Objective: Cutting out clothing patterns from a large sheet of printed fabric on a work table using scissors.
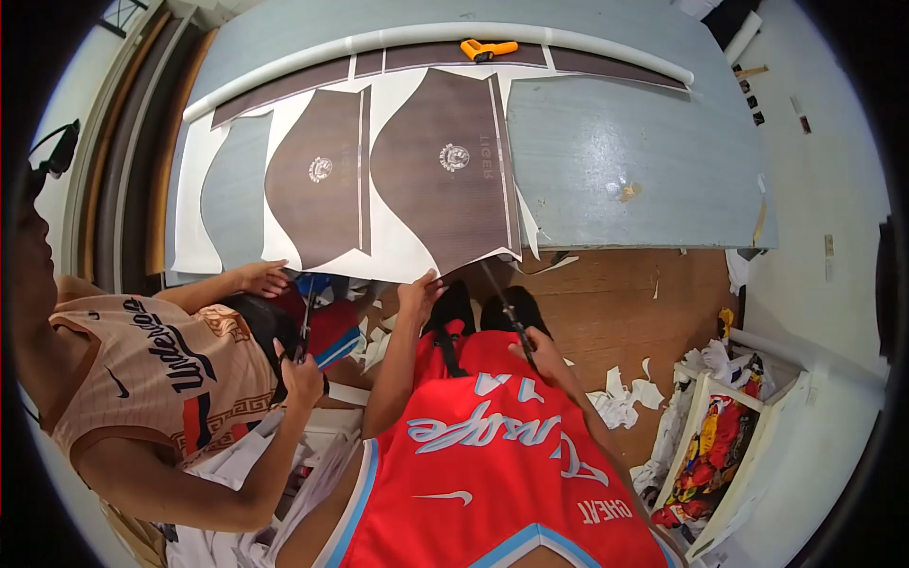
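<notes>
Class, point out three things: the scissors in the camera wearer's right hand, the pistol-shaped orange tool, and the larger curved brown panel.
Scissors point(511, 312): head view, middle of their length.
Pistol-shaped orange tool point(490, 48): head view, its body.
Larger curved brown panel point(443, 204): head view, below its round emblem.

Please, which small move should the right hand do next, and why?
Perhaps guide the scissors into the white paper bordering the larger brown panel: the right hand holds them near its lower edge, while the left hand pinches the paper there.
</notes>
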{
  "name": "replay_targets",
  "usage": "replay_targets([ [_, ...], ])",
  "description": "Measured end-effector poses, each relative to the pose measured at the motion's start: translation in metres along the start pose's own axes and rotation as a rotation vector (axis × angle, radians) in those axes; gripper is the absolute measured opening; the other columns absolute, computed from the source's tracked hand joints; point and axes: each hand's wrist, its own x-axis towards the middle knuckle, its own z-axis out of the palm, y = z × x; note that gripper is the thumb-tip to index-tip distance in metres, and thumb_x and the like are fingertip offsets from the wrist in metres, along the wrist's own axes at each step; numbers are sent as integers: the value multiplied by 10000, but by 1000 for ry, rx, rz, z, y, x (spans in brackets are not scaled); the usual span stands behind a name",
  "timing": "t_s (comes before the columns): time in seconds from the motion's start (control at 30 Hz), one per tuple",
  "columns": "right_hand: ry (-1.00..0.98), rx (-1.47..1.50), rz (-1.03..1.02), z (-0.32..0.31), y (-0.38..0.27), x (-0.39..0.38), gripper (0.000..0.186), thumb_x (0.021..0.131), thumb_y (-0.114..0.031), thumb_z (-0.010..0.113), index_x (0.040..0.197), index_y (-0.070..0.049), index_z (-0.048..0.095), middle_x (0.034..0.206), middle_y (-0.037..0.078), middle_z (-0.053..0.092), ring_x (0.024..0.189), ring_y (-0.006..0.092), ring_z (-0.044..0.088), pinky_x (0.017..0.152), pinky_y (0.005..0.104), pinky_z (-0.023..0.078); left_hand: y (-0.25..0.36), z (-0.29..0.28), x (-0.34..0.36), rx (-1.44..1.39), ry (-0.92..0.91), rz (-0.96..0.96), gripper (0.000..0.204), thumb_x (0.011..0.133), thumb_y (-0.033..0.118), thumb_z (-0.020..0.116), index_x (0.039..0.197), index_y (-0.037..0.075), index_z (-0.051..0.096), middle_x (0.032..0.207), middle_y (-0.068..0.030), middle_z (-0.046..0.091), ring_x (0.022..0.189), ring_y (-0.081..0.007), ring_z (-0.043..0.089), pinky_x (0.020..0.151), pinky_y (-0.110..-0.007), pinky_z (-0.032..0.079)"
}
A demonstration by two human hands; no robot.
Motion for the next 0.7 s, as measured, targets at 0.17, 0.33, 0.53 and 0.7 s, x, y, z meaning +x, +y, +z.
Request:
replay_targets([
  [0.17, -301, 14, 17, 23, 19, 22, 483, 802, -480, 731, 779, -47, 517, 650, 25, 426, 630, 137, 403, 578, 303, 359, -3, 1, -4, 38, -16, 13, 175, 851, 103, 697, 974, -1, 630, 838, -80, 649, 733, -199, 661, 611, -293, 568],
  [0.33, -504, 301, 216, 42, -7, 15, 335, 909, -414, 635, 864, -111, 502, 641, -35, 494, 511, 46, 458, 475, 203, 383, -2, -4, -14, 36, -14, 33, 182, 845, 99, 695, 965, -16, 622, 837, -100, 653, 740, -204, 660, 645, -310, 583],
  [0.53, -417, 473, 146, 87, -22, 35, 296, 916, -383, 634, 867, -131, 489, 616, -60, 456, 502, 31, 457, 458, 184, 367, 2, -8, -13, 11, -64, 15, 202, 836, 111, 714, 945, -30, 620, 823, -103, 649, 737, -208, 657, 661, -309, 586],
  [0.7, -242, 354, 48, 111, -26, 50, 424, 845, -422, 718, 734, -92, 476, 604, -34, 450, 567, 62, 428, 520, 238, 353, 8, -11, -15, 17, -100, 40, 226, 829, 141, 734, 928, -39, 639, 828, -107, 652, 731, -203, 653, 670, -307, 588],
])
